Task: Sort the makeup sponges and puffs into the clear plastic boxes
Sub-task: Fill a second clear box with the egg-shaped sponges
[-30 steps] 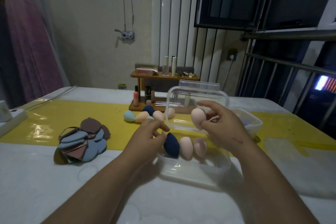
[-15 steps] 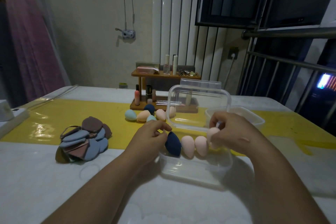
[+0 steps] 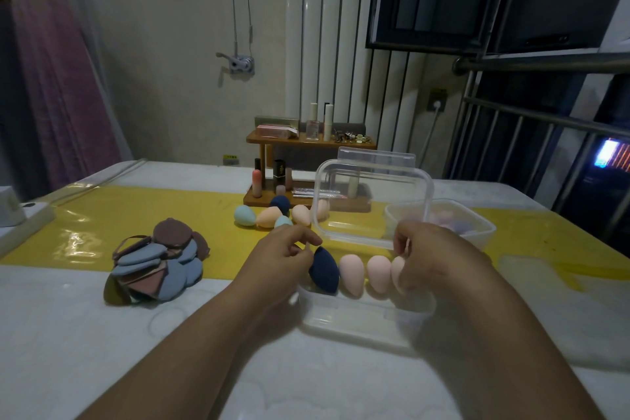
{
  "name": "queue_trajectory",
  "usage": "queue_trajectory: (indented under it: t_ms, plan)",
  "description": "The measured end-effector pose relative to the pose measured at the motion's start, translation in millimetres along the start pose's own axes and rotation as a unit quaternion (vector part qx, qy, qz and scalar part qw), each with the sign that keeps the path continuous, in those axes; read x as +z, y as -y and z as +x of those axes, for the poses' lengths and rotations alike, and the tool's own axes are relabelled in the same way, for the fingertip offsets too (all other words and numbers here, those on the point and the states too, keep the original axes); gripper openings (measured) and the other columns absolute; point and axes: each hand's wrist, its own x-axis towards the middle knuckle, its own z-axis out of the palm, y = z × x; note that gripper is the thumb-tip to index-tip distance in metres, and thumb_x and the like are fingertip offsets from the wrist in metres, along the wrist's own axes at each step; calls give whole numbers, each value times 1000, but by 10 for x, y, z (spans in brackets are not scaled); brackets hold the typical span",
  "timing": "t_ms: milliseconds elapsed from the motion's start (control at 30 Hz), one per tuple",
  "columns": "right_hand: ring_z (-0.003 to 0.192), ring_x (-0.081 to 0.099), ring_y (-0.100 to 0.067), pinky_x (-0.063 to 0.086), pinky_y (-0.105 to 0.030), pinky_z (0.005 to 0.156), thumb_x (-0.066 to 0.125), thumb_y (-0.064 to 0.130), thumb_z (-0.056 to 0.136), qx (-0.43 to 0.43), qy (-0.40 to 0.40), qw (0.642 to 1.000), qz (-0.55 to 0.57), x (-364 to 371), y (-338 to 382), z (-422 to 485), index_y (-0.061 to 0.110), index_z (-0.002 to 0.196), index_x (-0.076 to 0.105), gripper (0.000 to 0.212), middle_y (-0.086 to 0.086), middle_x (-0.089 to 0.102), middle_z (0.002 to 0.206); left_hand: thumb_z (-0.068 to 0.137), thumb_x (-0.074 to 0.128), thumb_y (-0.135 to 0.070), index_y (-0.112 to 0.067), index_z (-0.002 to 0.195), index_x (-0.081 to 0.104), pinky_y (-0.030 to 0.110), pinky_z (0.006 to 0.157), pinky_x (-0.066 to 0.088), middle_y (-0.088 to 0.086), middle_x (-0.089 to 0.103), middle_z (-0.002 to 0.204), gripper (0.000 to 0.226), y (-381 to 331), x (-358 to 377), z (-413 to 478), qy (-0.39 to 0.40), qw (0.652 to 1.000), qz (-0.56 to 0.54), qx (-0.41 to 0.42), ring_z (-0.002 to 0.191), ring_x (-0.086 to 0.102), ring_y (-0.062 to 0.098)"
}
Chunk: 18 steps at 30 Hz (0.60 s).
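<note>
Pink sponge (image 3: 398, 274), rightmost of four standing in the clear box (image 3: 358, 320) at lower centre, is pinched by the right hand (image 3: 439, 259); the left hand (image 3: 279, 259) curls against the navy sponge (image 3: 324, 271), grip unclear.

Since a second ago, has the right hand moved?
Yes: right hand dropped from in front of the open lid to the box's right end, holding a pink sponge.

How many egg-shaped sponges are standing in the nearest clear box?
4, in one row: navy sponge at left, two pink sponges beside it, a fourth pink sponge in the right hand. The hand may hide more.
</note>
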Motion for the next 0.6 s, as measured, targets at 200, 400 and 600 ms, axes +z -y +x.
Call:
queue_trajectory:
  t_ms: [200, 400, 600]
  plan:
    - [106, 59, -24, 53, -33, 91, 80, 23, 72, 37, 12, 998, -44, -60, 63, 21, 27, 103, 70, 33, -1, 61, 116, 91, 53, -8, -28, 98, 68, 21, 67, 40, -10, 56, 88, 26, -2, 0, 9, 1, 1000, 1, 1, 77, 53, 5]
    - [115, 54, -24, 48, -30, 87, 76, 20, 75, 35, -6, 999, -29, 0, 44, 0, 32, 104, 68, 32, -2, 58, 126, 92, 53, -8, -28, 97, 67, 20, 64, 38, -9, 55, 88, 25, 0, -3, 2, 2, 1000, -1, 4, 74, 52, 5]
    - [91, 59, -22, 51, -33, 94, 64, 24, 87, 21, -7, 1000, 15, 71, 87, 80, 26, 102, 75, 19, 0, 56, 92, 91, 53, -8, -28, 98, 68, 22, 66, 39, -8, 55, 88, 26, 3, -4, 9, 6, 1000, 2, 1, 74, 53, 6]
